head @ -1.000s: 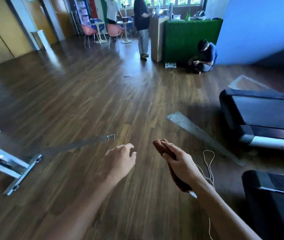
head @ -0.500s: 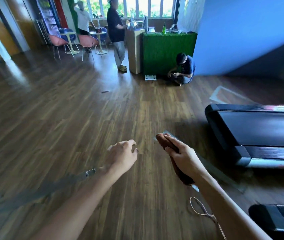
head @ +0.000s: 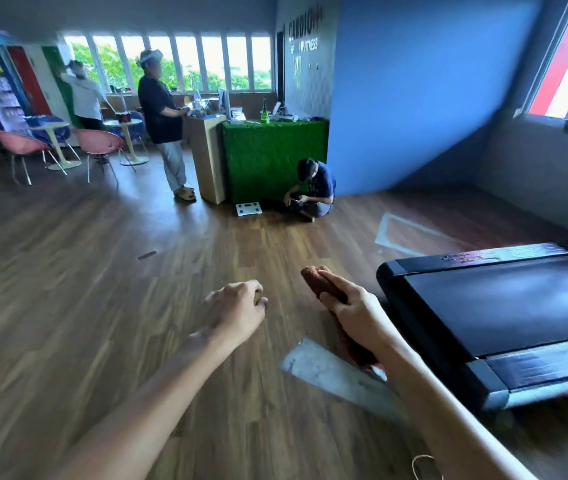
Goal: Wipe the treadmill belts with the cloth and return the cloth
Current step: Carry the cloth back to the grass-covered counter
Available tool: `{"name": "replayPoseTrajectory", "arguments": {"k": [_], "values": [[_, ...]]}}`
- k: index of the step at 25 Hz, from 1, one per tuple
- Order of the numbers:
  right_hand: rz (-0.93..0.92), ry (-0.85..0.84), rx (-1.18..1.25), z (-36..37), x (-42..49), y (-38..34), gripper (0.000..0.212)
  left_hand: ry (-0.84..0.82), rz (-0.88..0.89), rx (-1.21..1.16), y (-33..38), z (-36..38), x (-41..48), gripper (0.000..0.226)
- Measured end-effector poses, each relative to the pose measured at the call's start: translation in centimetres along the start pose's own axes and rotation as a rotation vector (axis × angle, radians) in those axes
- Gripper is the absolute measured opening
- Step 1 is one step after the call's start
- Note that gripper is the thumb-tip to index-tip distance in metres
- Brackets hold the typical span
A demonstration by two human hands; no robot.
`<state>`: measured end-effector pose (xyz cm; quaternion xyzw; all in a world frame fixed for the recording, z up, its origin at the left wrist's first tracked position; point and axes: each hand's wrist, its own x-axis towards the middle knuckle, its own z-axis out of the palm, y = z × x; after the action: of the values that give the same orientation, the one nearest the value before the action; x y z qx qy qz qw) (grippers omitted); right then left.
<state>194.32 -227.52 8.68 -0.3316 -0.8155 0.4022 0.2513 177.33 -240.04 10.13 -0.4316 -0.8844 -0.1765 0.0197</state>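
Observation:
My right hand (head: pixel 362 315) is closed around a folded reddish-brown cloth (head: pixel 317 280); one end sticks out past my fingers and the rest hangs below my palm. My left hand (head: pixel 237 310) hovers beside it over the wooden floor, fingers curled loosely, holding nothing. A black treadmill belt (head: pixel 504 303) in its dark frame lies low on the floor to the right of my right hand, a short gap away. The belt's far end runs out of view at the right edge.
A pale mat strip (head: pixel 331 372) lies on the floor under my right wrist. One person crouches (head: pixel 313 188) by a green counter (head: pixel 272 157); two more stand near it. Pink chairs (head: pixel 98 143) sit far left. A loop of cord (head: pixel 426 465) lies at the bottom.
The view has swung right and upward: the treadmill has come closer and larger on the right, and the metal frame at left has dropped out of sight. Both hands keep their pose.

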Motion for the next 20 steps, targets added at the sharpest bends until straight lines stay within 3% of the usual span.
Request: {"name": "replayPoseTrajectory", "arguments": {"k": [11,20], "values": [[0.0,-0.028,-0.031,-3.4,34.5,6.7,0.048,0.025,0.012,-0.028,4.4,6.0,34.3,0.031],[0.01,-0.014,-0.027,-0.4,62.0,10.5,0.048,0.013,0.01,-0.034,0.2,12.9,62.8,0.028]]}}
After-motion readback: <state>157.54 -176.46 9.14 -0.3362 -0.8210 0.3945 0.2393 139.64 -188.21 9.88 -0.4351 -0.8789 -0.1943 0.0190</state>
